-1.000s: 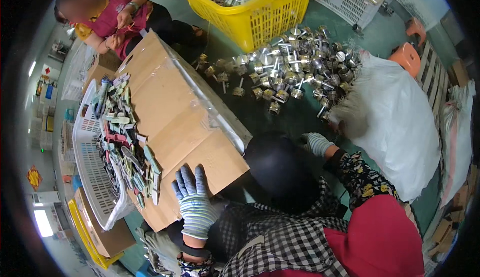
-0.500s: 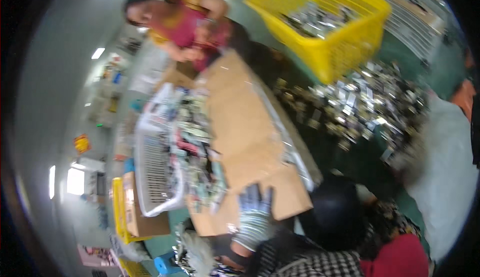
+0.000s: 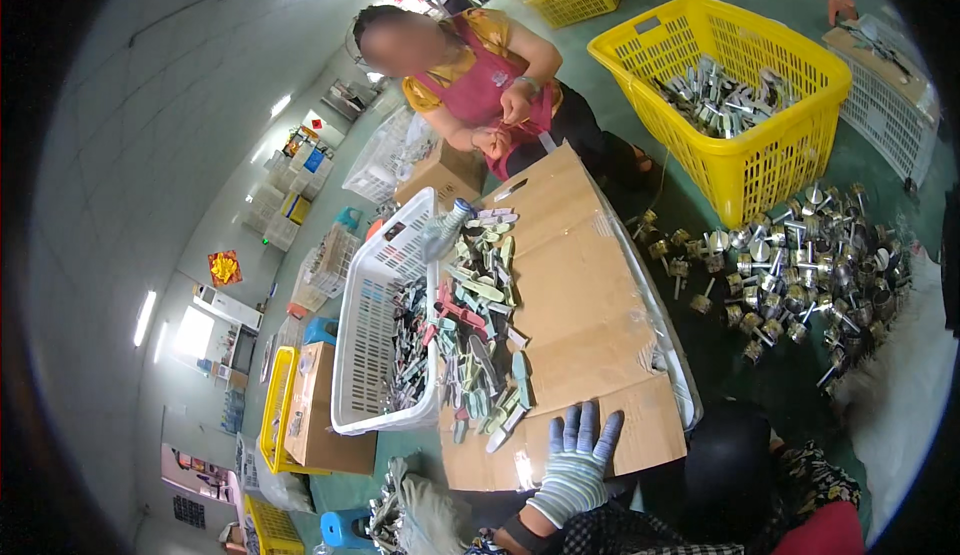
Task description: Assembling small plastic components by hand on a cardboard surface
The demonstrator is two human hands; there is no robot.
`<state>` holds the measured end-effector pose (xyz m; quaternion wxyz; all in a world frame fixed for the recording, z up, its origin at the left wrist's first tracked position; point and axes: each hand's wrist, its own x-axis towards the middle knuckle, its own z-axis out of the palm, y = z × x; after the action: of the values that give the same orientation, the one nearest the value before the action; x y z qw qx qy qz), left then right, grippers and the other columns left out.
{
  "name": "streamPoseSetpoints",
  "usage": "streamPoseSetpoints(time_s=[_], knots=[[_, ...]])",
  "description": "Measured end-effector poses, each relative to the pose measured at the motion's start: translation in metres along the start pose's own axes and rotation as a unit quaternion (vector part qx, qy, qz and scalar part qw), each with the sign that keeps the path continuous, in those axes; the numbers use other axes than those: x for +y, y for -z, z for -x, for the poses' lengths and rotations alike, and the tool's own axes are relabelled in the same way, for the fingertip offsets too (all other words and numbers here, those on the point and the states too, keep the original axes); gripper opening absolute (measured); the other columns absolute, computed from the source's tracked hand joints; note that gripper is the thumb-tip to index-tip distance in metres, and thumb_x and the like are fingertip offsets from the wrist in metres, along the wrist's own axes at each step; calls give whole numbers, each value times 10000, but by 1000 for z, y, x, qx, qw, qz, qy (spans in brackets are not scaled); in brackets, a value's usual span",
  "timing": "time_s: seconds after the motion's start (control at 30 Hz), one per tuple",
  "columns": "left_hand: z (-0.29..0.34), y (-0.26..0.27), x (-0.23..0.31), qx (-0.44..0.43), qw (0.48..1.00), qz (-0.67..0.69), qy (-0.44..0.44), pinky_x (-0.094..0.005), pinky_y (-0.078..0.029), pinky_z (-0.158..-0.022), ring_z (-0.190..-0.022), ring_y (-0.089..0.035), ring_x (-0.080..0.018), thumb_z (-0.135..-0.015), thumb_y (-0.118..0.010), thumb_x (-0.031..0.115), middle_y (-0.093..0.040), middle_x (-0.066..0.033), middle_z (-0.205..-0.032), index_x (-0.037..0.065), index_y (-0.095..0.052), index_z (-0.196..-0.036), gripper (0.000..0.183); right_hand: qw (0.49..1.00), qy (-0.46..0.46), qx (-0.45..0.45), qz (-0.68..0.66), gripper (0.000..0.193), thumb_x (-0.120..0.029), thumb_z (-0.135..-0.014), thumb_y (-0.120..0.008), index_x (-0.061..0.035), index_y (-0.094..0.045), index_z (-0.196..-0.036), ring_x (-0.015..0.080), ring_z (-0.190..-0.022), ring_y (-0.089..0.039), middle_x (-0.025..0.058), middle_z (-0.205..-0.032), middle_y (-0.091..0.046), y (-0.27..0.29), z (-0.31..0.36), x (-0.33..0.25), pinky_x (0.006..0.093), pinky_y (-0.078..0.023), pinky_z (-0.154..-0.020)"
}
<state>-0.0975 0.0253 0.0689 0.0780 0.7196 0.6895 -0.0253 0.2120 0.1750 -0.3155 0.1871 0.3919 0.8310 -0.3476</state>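
My left hand (image 3: 575,460), in a striped knitted glove, rests palm down on the near end of a brown cardboard sheet (image 3: 590,285). Its fingers are stretched and spread, with nothing held. Just beyond the fingertips, to the left, lies a heap of small clip-like pieces (image 3: 475,325) in pale green, red, cream and grey. A white plastic basket (image 3: 345,375) of similar darker pieces adjoins the heap. Of my right hand only a small patch of skin (image 3: 776,442) seems to show beside a dark rounded shape; its fingers are hidden.
A person (image 3: 490,85) in a red apron sits across, hands together. To the right stands a yellow crate (image 3: 740,170) of metal parts, with loose stemmed metal cylinders (image 3: 790,265) on the floor. A cardboard box (image 3: 325,405) and a blue stool (image 3: 345,528) are at the left.
The whole view has shifted, so the scene lies further right and lower, and it is sharper now. My left hand stays flat on the cardboard, its fingers now spread wider.
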Motion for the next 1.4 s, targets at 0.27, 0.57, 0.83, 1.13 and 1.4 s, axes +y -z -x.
streamPoseSetpoints(time_s=[0.27, 0.57, 0.83, 1.13, 1.4], knots=[[-3, 10, -3, -40, 999, 7, -22, -636, -146, -1053, -1339, -195, -501, -640, -734, 495, -193, -285, -1468, 116, -220, -1462, 1041, 999, 8, -23, 28, 408, -295, -881, -486, -95, -584, -1222, 314, -1031, -599, 129, -1149, -624, 25, -18, -8, 428, -466, -895], [-19, 9, -25, -35, 989, 0, -144, -601, -183, -1058, -1341, -253, -446, -584, -752, 504, -253, -272, -1455, 106, -324, -1419, 1019, 998, 35, -37, 34, 441, -290, -851, -511, -73, -568, -1230, 322, -1010, -603, 149, -1125, -626, 24, -46, -6, 435, -469, -885], [-30, 14, -18, -20, 989, 34, -144, -617, -202, -1030, -1314, -289, -458, -654, -689, 548, -286, -274, -1436, 112, -361, -1397, 922, 996, 47, -65, 42, 474, -286, -824, -534, -53, -554, -1236, 329, -991, -606, 166, -1104, -628, 27, -73, -11, 441, -472, -877], [-40, 27, -17, -26, 990, 21, -135, -615, -238, -1014, -1272, -350, -459, -661, -687, 548, -348, -289, -1386, 122, -403, -1368, 872, 994, 61, -65, 68, 515, -282, -794, -560, -31, -538, -1243, 337, -970, -609, 186, -1080, -630, 50, -84, -15, 448, -475, -868], [-17, 16, -13, -31, 989, 16, -142, -617, -160, -1079, -1351, -236, -464, -525, -739, 523, -250, -282, -1458, 118, -335, -1417, 1060, 988, 66, -74, 121, 554, -278, -768, -582, -11, -524, -1250, 343, -952, -612, 203, -1059, -632, 107, -113, -23, 455, -477, -860]])
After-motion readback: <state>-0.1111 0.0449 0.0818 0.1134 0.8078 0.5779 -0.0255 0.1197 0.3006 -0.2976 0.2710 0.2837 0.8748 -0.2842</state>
